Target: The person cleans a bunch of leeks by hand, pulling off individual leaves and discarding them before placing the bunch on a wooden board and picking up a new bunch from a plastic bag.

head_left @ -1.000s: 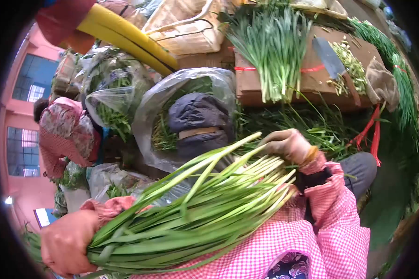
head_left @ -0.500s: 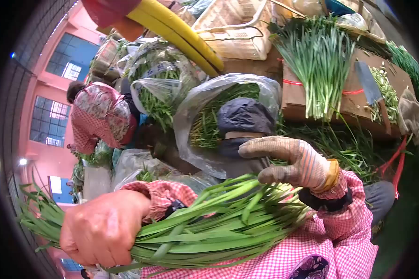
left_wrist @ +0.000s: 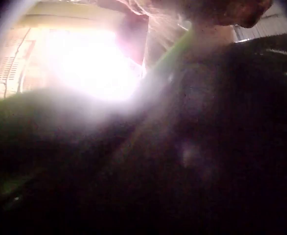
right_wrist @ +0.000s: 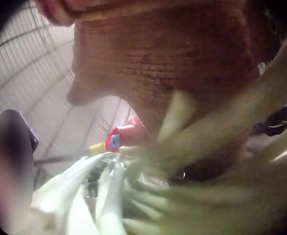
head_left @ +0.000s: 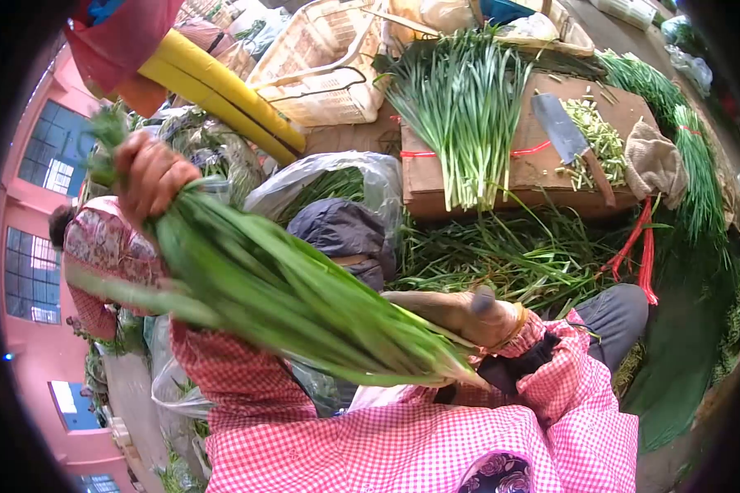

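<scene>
Head view first: the left hand (head_left: 156, 177) is bare and raised, fingers curled snugly round a big bunch of long green leaves (head_left: 279, 279) near the leafy end. The bunch slants across the front of the person's pink checked clothing (head_left: 370, 448), pale stem ends down by the right hand (head_left: 469, 316). That one's gloved, grip pretty loose — fingers stretched out, thumb up and apart, not wrapped round anything. Past them is a cardboard box (head_left: 423, 185) with another green bunch (head_left: 481, 123) laid over a red tie (head_left: 534, 149), plus a knife (head_left: 575, 146) beside chopped stem bits (head_left: 596, 127). Loose leaves (head_left: 501, 255) are heaped in front of the box, and someone else (head_left: 111, 246) is bent over at the left.

Left wrist view is mostly dark with a big glare, so I can't tell the grip from there.

Right wrist view: the glove's ribbed knit fills the top, thumb sticking out away from the palm — the pale stems run blurry below and partly in front of it.
</scene>
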The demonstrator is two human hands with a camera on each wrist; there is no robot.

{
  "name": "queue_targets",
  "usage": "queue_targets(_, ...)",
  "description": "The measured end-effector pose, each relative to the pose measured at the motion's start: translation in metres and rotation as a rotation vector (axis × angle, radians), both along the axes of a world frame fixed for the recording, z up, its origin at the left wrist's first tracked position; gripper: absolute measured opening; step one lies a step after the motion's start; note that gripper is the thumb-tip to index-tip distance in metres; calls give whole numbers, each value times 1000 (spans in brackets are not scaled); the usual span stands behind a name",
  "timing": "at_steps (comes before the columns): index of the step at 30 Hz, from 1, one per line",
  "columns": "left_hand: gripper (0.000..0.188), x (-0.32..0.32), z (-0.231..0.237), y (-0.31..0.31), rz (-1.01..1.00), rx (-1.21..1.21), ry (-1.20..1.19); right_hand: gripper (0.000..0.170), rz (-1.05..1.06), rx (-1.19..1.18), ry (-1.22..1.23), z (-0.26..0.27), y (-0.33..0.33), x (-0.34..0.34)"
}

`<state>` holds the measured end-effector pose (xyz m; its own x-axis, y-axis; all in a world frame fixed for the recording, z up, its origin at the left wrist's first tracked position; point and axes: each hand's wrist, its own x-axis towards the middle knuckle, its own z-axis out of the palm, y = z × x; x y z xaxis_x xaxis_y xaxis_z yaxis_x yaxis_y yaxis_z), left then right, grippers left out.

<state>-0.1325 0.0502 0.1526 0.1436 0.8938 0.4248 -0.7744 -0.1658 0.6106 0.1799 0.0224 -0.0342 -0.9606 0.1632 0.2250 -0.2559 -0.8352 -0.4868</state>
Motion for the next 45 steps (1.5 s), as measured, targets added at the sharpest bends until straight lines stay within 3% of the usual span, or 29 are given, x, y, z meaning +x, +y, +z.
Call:
queue_targets(2,21,7,-20,22,-19,-89,-124,110,-73,-133,12,-4,-7,8)
queue_targets(4,20,0,-45,42,-23,-179,-126,94,-106,349,-261,4,7,19)
queue_targets(6,18,-17,-67,57,13,-351,-103,85,-51,342,-290,2,4,12)
queue_targets(7,19,-33,-81,64,-168,-311,-172,82,-11,344,-411,4,14,20)
queue_targets(8,18,-36,-82,57,-5,-317,-90,80,-155,485,-495,-4,24,28)
queue_targets(10,18,-44,-85,38,114,-361,-151,76,-418,775,-732,-19,44,44)
queue_targets(12,19,-57,-91,23,98,-253,-147,71,-1010,808,-956,-42,71,62)
queue_targets(13,19,-67,-92,19,20,-204,-111,71,-1292,470,-828,-44,81,67)
queue_targets(14,18,-75,-94,15,-56,-154,-77,74,-1429,631,-1068,-76,105,86)
queue_targets(15,21,-76,-94,9,-52,-149,-96,73,-1399,762,-1212,-99,114,90)
queue_targets(17,20,-83,-96,7,-111,-82,-131,74,-775,1193,-1890,-137,90,65)
queue_targets(18,19,-84,-96,4,-103,-54,-137,78,-418,1730,-1689,-178,56,49)
queue_targets(19,18,-75,-94,0,-40,-55,-190,77,246,1847,-1650,-175,34,37)
queue_targets(20,17,-71,-90,1,-21,-48,-188,80,-49,1844,-1685,-174,17,28)
queue_targets(21,17,-67,-87,-2,2,-45,-187,82,24,1873,-1655,-176,19,28)
queue_targets(23,15,-60,-82,-2,-30,-9,-192,85,141,1798,-1614,-168,33,35)
queue_targets(26,15,-54,-75,2,-82,19,-163,86,250,1458,-1588,-115,61,42)
queue_targets(28,16,-42,-68,7,-133,43,-173,74,-30,1770,-1555,-84,56,51)
queue_targets(30,14,-36,-64,9,-115,32,-208,54,-188,1607,-1404,-47,63,62)
queue_targets(31,13,-34,-62,8,-110,45,-197,35,-493,1482,-1274,-32,60,67)
queue_targets(32,14,-36,-62,9,-122,57,-186,32,-643,1260,-1196,-21,62,66)
queue_targets(34,16,-40,-62,10,-146,81,-168,38,-800,1274,-973,27,74,51)
queue_targets(36,15,-32,-57,11,-136,86,-170,45,-994,1253,-846,20,91,14)
queue_targets(38,14,-29,-51,11,-110,77,-171,48,-637,710,-736,2,93,-23)
queue_targets(40,16,-34,-39,22,-110,-93,-117,52,-384,397,-565,-31,77,-47)
queue_targets(41,16,-27,-33,27,96,-218,-99,59,-367,701,-547,-33,69,-45)
queue_targets(42,16,-20,-28,32,307,-339,-88,78,-281,176,-476,-33,56,-48)
queue_targets(44,15,-43,-27,61,350,-392,-55,92,-177,39,-186,-26,57,-35)
queue_targets(45,16,-45,-27,74,428,-391,49,100,-203,94,-222,-25,59,-28)
